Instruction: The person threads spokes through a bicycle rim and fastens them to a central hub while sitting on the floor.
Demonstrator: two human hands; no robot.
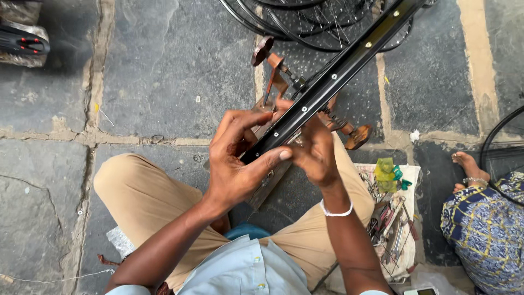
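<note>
The person sits cross-legged on a stone floor [164, 82], knees in tan trousers spread wide to either side. Bare flagstones lie open ahead and to the left of the left knee. Just beside the right knee the room is tighter: a cloth [406, 257] lies there strewn with tools [390, 218] and a green bundle [388, 172], and beyond it sits another person, a bare foot [466, 164] and a blue patterned garment [486, 229] showing at the frame's edge.

Over the lap, both hands meet on a black rim [333, 76] that runs slantwise from the hands up to the top edge of the view. The left hand [234, 158] closes its grip on the rim's near end, thumb along the lower edge and fingers curled over the top. The right hand [316, 150], a white band at the wrist, wraps the rim just beside it, fingers folded on the far side; whether they pinch something small there cannot be told. The two hands touch at the thumb.

The rim sits in a rusty stand [275, 76] of wood and metal, just past the fingers. Further off, spoked wheels [322, 22] lie stacked by the top edge, and another wheel [502, 142] curves in at the right. A dark object [22, 41] rests at the far left corner.
</note>
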